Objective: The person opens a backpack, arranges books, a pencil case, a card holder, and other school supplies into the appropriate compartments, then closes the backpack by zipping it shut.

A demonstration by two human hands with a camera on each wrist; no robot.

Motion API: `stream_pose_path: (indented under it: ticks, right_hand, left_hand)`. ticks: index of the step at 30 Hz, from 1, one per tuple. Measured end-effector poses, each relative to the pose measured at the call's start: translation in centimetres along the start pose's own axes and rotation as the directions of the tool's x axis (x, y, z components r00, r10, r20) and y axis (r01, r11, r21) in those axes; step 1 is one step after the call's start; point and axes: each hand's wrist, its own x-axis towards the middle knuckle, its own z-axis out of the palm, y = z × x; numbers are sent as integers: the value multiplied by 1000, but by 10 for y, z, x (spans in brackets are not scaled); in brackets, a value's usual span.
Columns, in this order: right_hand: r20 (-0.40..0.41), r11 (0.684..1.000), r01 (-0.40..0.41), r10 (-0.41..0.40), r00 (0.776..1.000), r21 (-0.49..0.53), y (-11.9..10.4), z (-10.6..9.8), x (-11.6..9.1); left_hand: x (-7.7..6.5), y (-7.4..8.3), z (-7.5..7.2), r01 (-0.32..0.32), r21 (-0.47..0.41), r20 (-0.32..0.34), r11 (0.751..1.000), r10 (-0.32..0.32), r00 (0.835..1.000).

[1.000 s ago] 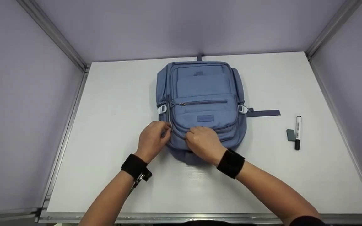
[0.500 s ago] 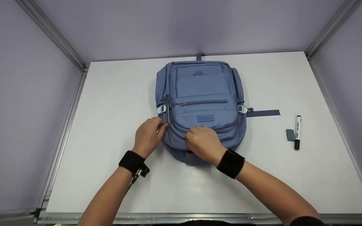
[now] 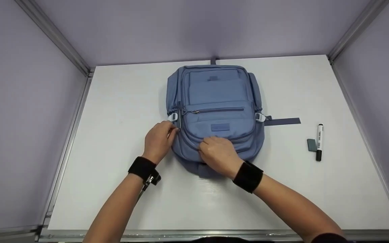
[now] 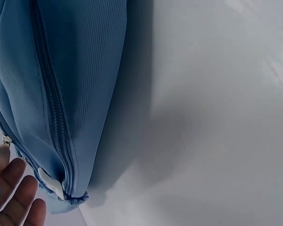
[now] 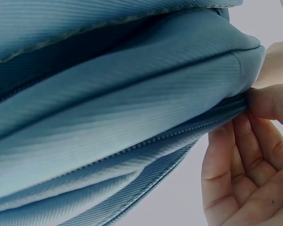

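Note:
A blue backpack [image 3: 219, 92] lies front side up on the white table. At its left edge, my left hand [image 3: 159, 140] pinches a zipper pull with thumb and index finger, just below a white buckle [image 3: 173, 117]. The left wrist view shows the metal zipper slider [image 4: 7, 140] right at the thumb tip, the other fingers [image 4: 21, 200] spread loosely. My right hand [image 3: 219, 153] grips the bag's lower front; in the right wrist view, thumb and fingers pinch the fabric at the end of a toothed zipper [image 5: 165, 136].
To the right of the bag lie a black-and-white marker [image 3: 320, 141] and a small dark green block [image 3: 311, 145]. A blue strap [image 3: 283, 121] sticks out from the bag's right side. Grey panels [image 3: 140, 30] enclose the table at the back and sides.
My left hand has moved up and slightly left along the bag's left edge with the zipper pull. The right hand has kept its hold in place.

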Motion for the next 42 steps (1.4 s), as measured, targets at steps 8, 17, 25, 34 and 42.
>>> stream_pose_path:
  ticks: [8, 17, 25, 34, 42]
  right_hand:
    - [16, 1000, -14, 14, 1000, -15, 0, -1, 0]
    - [26, 1000, -27, 28, 999, -10, 2, -2, -1]
    - [-2, 1000, -18, 18, 1000, -12, 2, -2, -2]
    - [16, 1000, -23, 24, 1000, -5, 1, -2, -1]
    - [2, 1000, -22, 22, 1000, 2, 0, -2, -1]
  left_hand:
    - [10, -5, 2, 20, -13, 11, 1000, -20, 1000]
    - [29, -9, 4, 51, -2, 15, 999, -51, 999]
    - [48, -15, 7, 61, 16, -1, 998, -61, 998]
    - [67, -23, 14, 94, 56, -7, 994, -93, 996]
    - [81, -27, 20, 105, 76, -13, 992, -105, 994]
